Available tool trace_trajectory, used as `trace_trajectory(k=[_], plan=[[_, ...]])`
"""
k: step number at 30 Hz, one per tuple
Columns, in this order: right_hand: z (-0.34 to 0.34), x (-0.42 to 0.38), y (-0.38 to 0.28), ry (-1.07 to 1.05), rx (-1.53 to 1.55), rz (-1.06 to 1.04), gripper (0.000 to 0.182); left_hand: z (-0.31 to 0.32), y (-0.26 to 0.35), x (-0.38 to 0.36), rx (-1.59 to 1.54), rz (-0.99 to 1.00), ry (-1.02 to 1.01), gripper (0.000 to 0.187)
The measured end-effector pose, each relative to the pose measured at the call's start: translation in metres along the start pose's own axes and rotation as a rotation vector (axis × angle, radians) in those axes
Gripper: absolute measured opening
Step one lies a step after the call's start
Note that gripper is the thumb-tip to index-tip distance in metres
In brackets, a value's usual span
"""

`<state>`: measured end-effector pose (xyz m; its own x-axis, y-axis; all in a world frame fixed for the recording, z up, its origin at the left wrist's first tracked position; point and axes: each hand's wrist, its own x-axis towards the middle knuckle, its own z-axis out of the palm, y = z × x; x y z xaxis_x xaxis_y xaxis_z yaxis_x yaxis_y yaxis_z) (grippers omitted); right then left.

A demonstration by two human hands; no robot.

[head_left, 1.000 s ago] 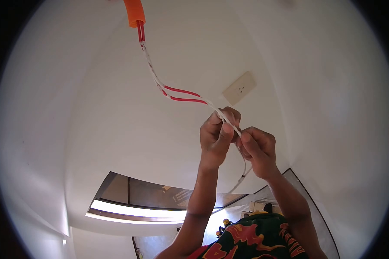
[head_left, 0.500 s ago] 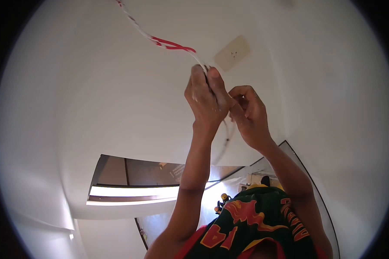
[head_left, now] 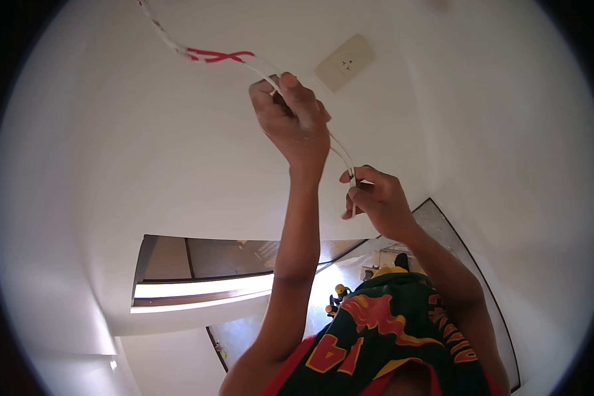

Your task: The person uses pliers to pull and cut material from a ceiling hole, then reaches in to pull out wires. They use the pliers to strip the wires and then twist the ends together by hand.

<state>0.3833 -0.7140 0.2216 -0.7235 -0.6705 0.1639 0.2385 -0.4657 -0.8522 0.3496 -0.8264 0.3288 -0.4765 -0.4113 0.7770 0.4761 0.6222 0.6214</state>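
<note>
A bundle of thin white wires (head_left: pixel 261 69) with a red crossing stretch hangs in from the top left. My left hand (head_left: pixel 290 122) is closed around it, thumb and fingers pinching the wire just below the red part. From beneath that grip the wires run down and right to my right hand (head_left: pixel 379 201). There, thumb and forefinger are closed on the wires close to their lower end, which pokes out below the fingers. White dust marks the back of my left hand.
A beige socket plate (head_left: pixel 345 64) is fixed to the pale surface beyond my hands. Below lies an opening with a bright strip (head_left: pixel 204 288). Yellow-and-black items (head_left: pixel 336 300) lie near my dark green jersey (head_left: pixel 389 323). A dark-edged panel (head_left: pixel 462 264) is at right.
My left hand has moved up and left along with the wires. My right hand has dropped away from it, and a length of wire now shows between the two hands.
</note>
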Motion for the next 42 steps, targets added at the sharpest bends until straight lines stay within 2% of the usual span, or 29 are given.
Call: trace_trajectory(k=[2, 3, 4, 6, 7, 9, 11, 12, 13, 14, 16, 18, 19, 21, 22, 23, 24, 25, 26, 27, 28, 31, 32, 34, 35, 37, 38, 40, 42], plan=[[-0.009, -0.004, -0.014, -0.038, 0.059, 0.167, 0.021, -0.003, -0.001, 0.002, -0.038, -0.049, 0.016, 0.023], [-0.014, -0.005, -0.011, 0.0, -0.05, 0.135, 0.02, -0.015, -0.001, 0.0, -0.107, -0.155, -0.043, 0.026], [-0.02, -0.005, -0.008, 0.01, -0.054, 0.143, 0.02, -0.018, -0.007, -0.002, -0.114, -0.167, -0.045, 0.026], [-0.031, -0.004, -0.005, 0.103, -0.665, -0.248, 0.016, -0.018, -0.019, -0.004, 0.465, 0.593, 0.168, 0.052], [-0.032, -0.002, 0.0, 0.19, -0.77, -0.445, 0.011, -0.028, -0.013, -0.01, 0.749, 0.818, 0.14, 0.074], [-0.037, -0.002, -0.009, 0.204, -0.848, -0.468, 0.009, -0.037, -0.006, -0.031, 0.703, 0.845, 0.205, 0.075], [-0.042, -0.001, -0.019, 0.21, -0.921, -0.485, 0.008, -0.046, 0.019, -0.035, 0.695, 1.115, -0.398, 0.053], [-0.047, 0.0, -0.024, 0.145, -1.012, -0.491, 0.008, -0.047, 0.026, -0.035, 0.668, 1.228, -0.71, 0.043], [-0.051, 0.001, -0.029, 0.071, -1.101, -0.494, 0.008, -0.044, 0.029, -0.037, 0.776, 0.951, -0.849, 0.028], [-0.051, 0.002, -0.033, 0.033, -0.968, -0.512, 0.01, -0.039, 0.022, -0.03, 0.764, 0.851, -0.884, 0.022], [-0.06, 0.005, -0.043, -0.039, -0.981, -0.512, 0.014, -0.054, 0.0, -0.017, 0.785, 0.829, -1.112, 0.014], [-0.067, 0.006, -0.054, -0.172, -0.892, -0.248, 0.009, -0.061, -0.005, -0.018, 0.688, 0.847, -1.029, 0.01], [-0.069, 0.008, -0.043, -0.162, -0.606, -0.319, 0.018, -0.063, -0.003, -0.018, 0.722, 0.796, -1.011, 0.01], [-0.076, 0.017, -0.027, -0.169, -0.115, -0.295, 0.039, -0.06, 0.001, -0.01, 0.78, 0.695, -1.008, 0.01], [-0.083, 0.02, -0.023, -0.202, 0.086, -0.219, 0.05, -0.056, 0.0, -0.002, 0.696, 0.819, -0.901, 0.009], [-0.092, 0.019, -0.005, -0.152, 0.028, -0.125, 0.06, -0.054, -0.011, -0.001, 0.666, 0.878, -0.845, 0.01], [-0.089, 0.014, 0.023, -0.052, -0.134, -0.135, 0.052, -0.053, -0.023, 0.0, 0.638, 0.937, -0.786, 0.012], [-0.08, 0.002, 0.046, 0.011, -0.329, 0.068, 0.042, -0.051, -0.039, -0.001, 0.55, 0.949, -0.636, 0.013], [-0.075, -0.006, 0.075, -0.092, -0.261, 0.156, 0.028, -0.052, -0.044, -0.001, 0.479, 0.929, -0.573, 0.013], [-0.058, -0.017, 0.094, -0.142, -0.533, 0.289, 0.019, -0.052, -0.048, -0.002, 0.404, 0.91, -0.51, 0.013], [-0.048, -0.031, 0.118, -0.299, -0.567, 0.309, 0.015, -0.053, -0.053, -0.002, 0.327, 0.893, -0.448, 0.013], [-0.011, -0.064, 0.153, -0.579, -0.57, 0.366, 0.015, -0.06, -0.053, 0.001, 0.419, 0.915, -0.523, 0.01], [-0.002, -0.068, 0.16, -0.6, -0.568, 0.372, 0.015, -0.062, -0.052, 0.001, 0.454, 0.914, -0.522, 0.008], [0.013, -0.077, 0.178, -0.761, -0.726, -0.125, 0.015, -0.061, -0.058, 0.001, 0.507, 0.909, -0.519, 0.006], [0.021, -0.078, 0.184, -0.778, -0.72, -0.123, 0.015, -0.057, -0.065, 0.002, 0.376, 0.967, -0.431, 0.005], [0.035, -0.071, 0.2, -0.988, -0.607, 0.061, 0.015, -0.058, -0.076, -0.002, 0.261, 1.021, -0.336, 0.005], [0.043, -0.063, 0.208, -0.999, -0.611, 0.061, 0.015, -0.06, -0.073, -0.004, 0.302, 1.017, -0.336, 0.005], [0.059, -0.042, 0.227, -1.179, -0.462, 0.594, 0.018, -0.061, -0.068, -0.006, 0.349, 1.017, -0.324, 0.005], [0.062, -0.039, 0.273, -1.249, -0.459, 0.587, 0.023, -0.063, -0.066, -0.01, 0.35, 0.994, -0.369, 0.007]])
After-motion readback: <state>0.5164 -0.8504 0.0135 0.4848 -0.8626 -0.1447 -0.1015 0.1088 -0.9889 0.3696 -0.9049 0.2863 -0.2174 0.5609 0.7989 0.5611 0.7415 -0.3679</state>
